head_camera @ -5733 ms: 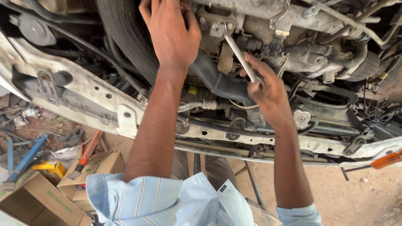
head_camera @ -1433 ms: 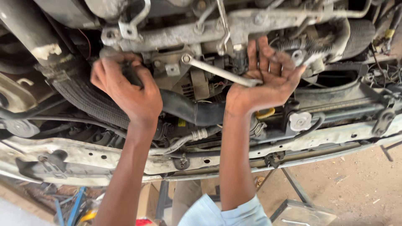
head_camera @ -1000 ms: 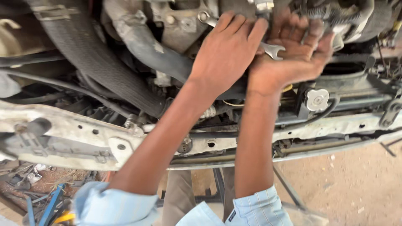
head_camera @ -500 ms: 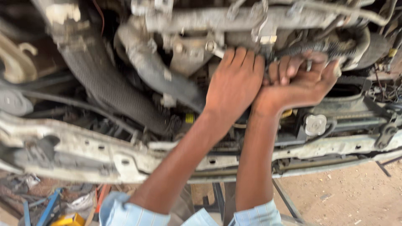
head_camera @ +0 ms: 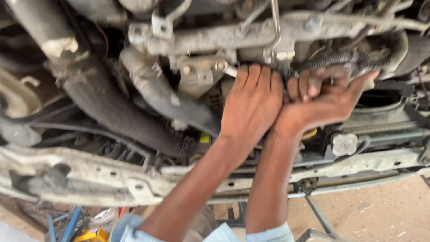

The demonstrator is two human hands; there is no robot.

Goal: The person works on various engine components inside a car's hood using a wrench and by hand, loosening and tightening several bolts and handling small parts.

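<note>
Your metal wrench (head_camera: 227, 68) shows only its ring end, seated on a bolt; its shaft runs hidden beneath your hands.

Daylight lit the scene evenly, brightest on the sandy ground (head_camera: 380, 210) at lower right; upper recesses lay dark, and motion blur softened everything.

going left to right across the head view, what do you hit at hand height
ribbed black hose → grey pipe → wrench end → left hand → right hand → white round cap
</note>
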